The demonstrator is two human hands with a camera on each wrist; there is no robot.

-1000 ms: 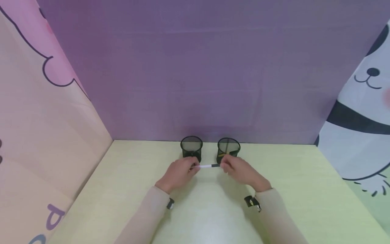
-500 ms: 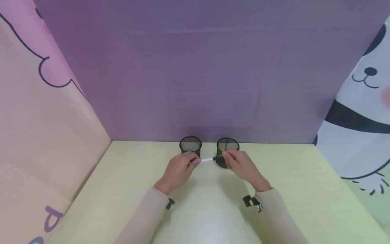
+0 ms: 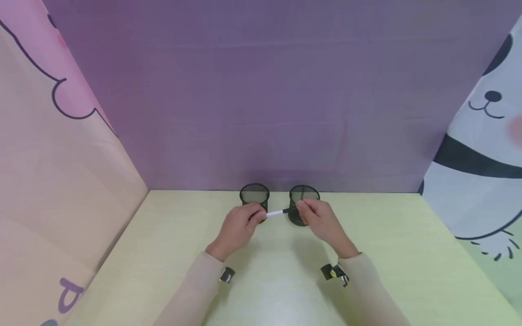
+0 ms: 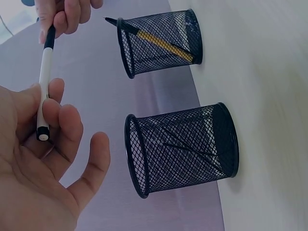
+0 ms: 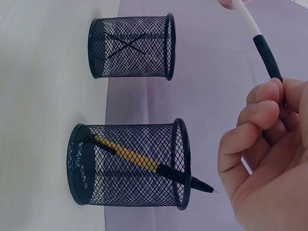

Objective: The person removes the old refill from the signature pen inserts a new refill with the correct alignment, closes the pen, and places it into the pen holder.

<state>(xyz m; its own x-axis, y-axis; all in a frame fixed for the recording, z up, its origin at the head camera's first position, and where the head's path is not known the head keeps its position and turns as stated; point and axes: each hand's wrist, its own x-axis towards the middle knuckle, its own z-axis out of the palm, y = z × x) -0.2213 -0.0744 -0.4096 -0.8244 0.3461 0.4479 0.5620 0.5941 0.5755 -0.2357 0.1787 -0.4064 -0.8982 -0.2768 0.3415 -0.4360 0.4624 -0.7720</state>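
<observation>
A white pen with a black grip section is stretched between both hands, above the table in front of two black mesh cups. My left hand pinches the white end between thumb and fingers; a black end plug shows in the left wrist view. The black end is pinched by my right hand, whose fingertips hide the tip. Behind the right hand stands the right mesh cup, holding a yellow and black pen with its point sticking out. The left mesh cup is behind my left hand; thin dark lines show through its mesh.
Both cups stand on a pale table near its back edge, with a gap between them. A purple cloth backdrop rises right behind. Printed panels flank the table, one with a panda on the right.
Compared with a second ago, both hands have moved slightly toward the cups, and the pen has gone from nearly level to tilted, right end higher. Both hands keep hold of it.
</observation>
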